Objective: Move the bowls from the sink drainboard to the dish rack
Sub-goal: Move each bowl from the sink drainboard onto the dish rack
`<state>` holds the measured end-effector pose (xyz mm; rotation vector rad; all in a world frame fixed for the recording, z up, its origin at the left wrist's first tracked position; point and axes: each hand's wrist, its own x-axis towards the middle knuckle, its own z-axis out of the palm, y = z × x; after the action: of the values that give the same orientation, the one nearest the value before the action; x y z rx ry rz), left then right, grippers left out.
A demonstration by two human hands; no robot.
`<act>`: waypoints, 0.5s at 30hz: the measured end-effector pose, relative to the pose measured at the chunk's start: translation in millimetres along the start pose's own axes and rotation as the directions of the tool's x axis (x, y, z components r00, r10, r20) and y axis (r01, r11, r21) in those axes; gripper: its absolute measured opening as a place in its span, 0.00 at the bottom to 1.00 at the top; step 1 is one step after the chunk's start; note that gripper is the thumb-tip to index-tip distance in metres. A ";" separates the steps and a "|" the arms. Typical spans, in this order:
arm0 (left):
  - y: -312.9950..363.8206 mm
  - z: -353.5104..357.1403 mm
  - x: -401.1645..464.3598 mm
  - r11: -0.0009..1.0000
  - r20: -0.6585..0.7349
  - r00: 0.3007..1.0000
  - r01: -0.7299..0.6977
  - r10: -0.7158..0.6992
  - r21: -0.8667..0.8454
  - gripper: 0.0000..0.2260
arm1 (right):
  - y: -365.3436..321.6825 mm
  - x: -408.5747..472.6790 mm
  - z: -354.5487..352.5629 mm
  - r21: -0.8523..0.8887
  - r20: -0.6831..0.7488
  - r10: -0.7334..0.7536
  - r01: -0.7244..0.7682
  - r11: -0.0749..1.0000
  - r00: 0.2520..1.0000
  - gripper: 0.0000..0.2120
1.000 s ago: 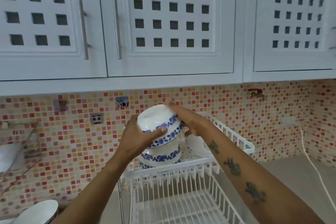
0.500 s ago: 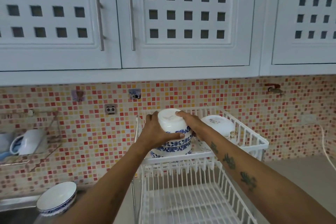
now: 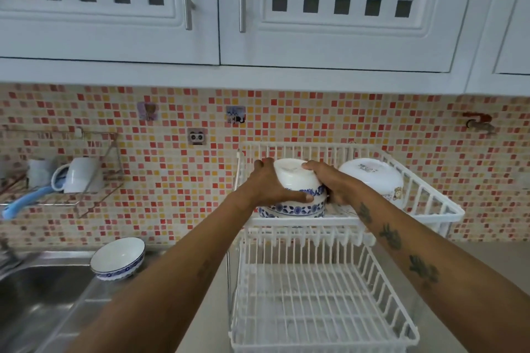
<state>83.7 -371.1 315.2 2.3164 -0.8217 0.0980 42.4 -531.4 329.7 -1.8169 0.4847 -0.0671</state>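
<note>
Both hands hold an upside-down white bowl with a blue floral band on the upper tier of the white wire dish rack. It rests stacked on another blue-patterned bowl. My left hand grips its left side and my right hand its right side. A plain white bowl with a small cartoon print lies upside down to the right on the same tier. One blue-patterned bowl stands upright on the steel drainboard at the left.
The rack's lower tier holds nothing. A steel sink is at the lower left. A wall-mounted wire shelf carries white mugs and a blue-handled tool. White cupboards hang overhead.
The bowl in both hands has come down from a tilted position above the stack and now sits on the lower bowl. The view has tilted downward, revealing the drainboard bowl.
</note>
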 end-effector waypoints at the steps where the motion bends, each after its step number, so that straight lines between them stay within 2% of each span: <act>1: -0.8 0.2 0.0 1.000 0.007 1.000 0.007 -0.007 -0.002 0.50 | 0.4 1.9 0.6 0.010 0.007 -0.003 0.003 1.000 1.000 0.23; 10: -0.9 1.7 0.8 0.998 0.069 0.996 0.056 -0.056 -0.004 0.54 | 1.8 1.1 1.3 -0.005 -0.009 -0.012 0.012 1.000 1.000 0.23; 13: 2.4 2.5 -1.8 0.997 0.091 0.994 0.067 -0.063 -0.040 0.55 | -2.3 -2.1 7.2 -0.212 -0.134 -0.135 0.105 0.972 0.982 0.22; 15: 5.9 0.1 -4.9 0.996 0.081 0.995 0.058 -0.053 -0.067 0.56 | -2.8 -2.9 8.6 -0.423 -0.207 -0.333 0.223 0.878 0.920 0.18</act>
<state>76.3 -372.0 317.1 2.2885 -0.7866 -0.0467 43.1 -522.0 330.3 -2.2823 0.4443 -0.4579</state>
